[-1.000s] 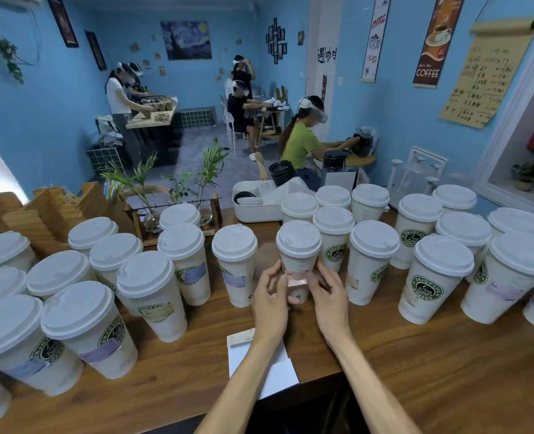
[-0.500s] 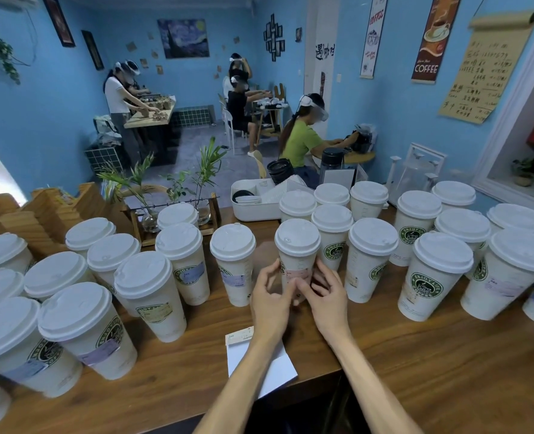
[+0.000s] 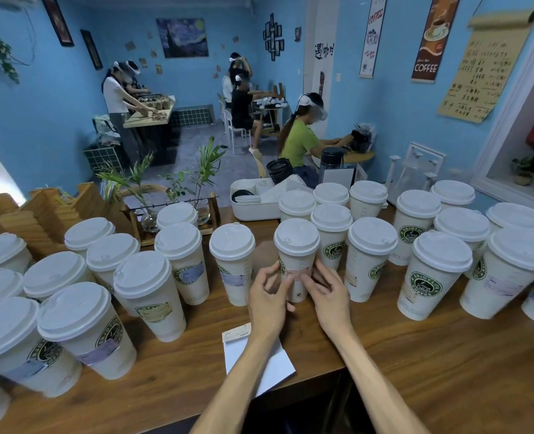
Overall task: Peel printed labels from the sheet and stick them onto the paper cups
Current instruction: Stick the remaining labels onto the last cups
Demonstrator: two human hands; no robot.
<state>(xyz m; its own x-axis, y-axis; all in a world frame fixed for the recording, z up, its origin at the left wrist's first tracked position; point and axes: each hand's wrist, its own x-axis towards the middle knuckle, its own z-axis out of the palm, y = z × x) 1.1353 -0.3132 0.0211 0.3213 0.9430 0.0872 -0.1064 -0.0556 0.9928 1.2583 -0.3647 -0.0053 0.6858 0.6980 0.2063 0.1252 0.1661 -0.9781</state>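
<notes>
Lots of cups on the bench [image 3: 416, 371] already wear a label – most on the left, a few on the right. Some at the back look bare, so approx. half the job is left, I think. The middle cup [image 3: 296, 261] is getting its pink label [image 3: 297, 272] now. Left hand [image 3: 267, 300] touches the cup's left side, fingers loosely bent. Right hand [image 3: 328, 296] presses the label flat w/ straight fingertips – nothing is pinched. The label sheet [image 3: 256, 355] lies near the bench edge, under the left wrist.
</notes>
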